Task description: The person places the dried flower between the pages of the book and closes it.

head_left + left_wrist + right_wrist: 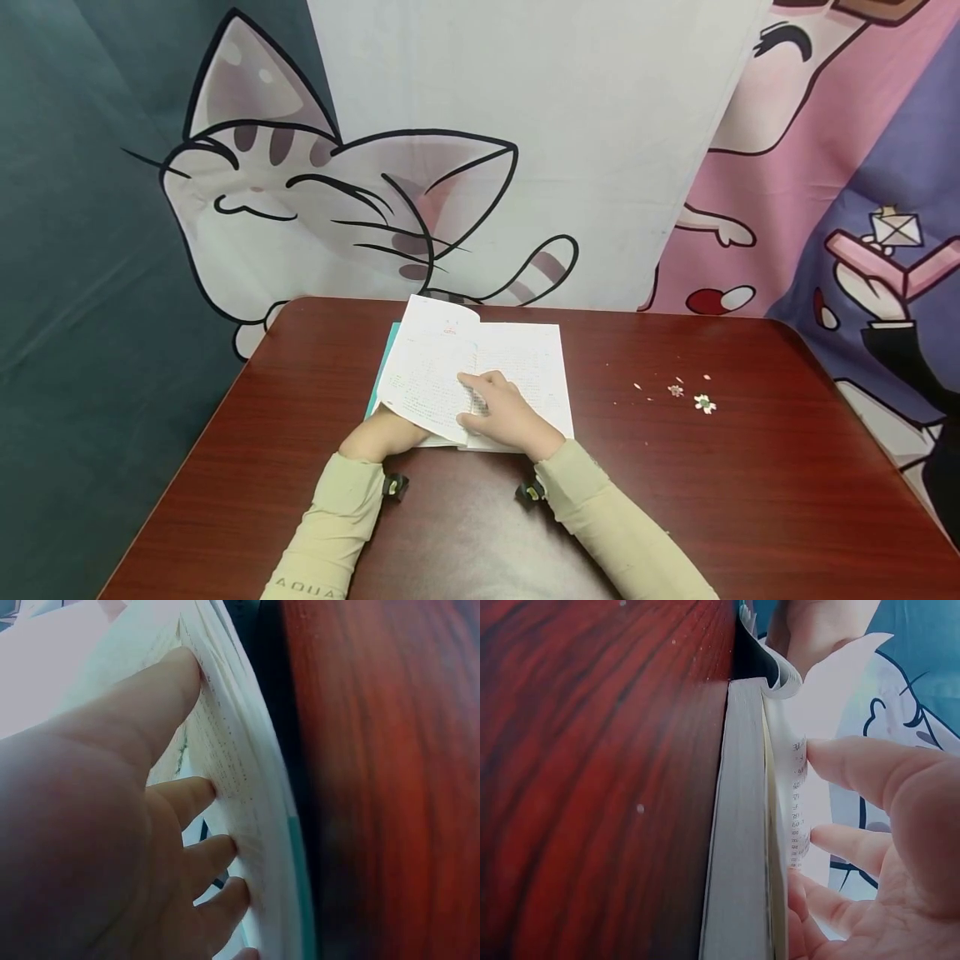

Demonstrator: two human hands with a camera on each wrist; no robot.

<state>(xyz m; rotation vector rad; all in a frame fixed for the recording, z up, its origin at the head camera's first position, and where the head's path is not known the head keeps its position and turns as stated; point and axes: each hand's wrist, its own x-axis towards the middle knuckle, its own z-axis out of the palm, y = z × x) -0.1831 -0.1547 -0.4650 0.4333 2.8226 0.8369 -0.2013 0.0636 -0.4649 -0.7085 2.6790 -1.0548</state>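
Observation:
A thick open book point(528, 367) with printed white pages and a teal cover lies at the middle of the table. One page point(423, 367) is lifted over its left half, with a small red drawing near the top. My left hand point(384, 435) reaches under that page, which hides its fingers in the head view. In the left wrist view its spread fingertips point(236, 889) touch the printed page below. My right hand point(513, 414) lies over the gutter, index finger extended and thumb apart. Its fingertips point(821, 757) press against the lifted page.
The dark red-brown table point(712, 483) carries small white flower pieces point(705, 404) and scattered petals to the right of the book. Behind it hang curtains with a cartoon cat point(300, 192). A black wrist device point(530, 492) sits under each sleeve cuff.

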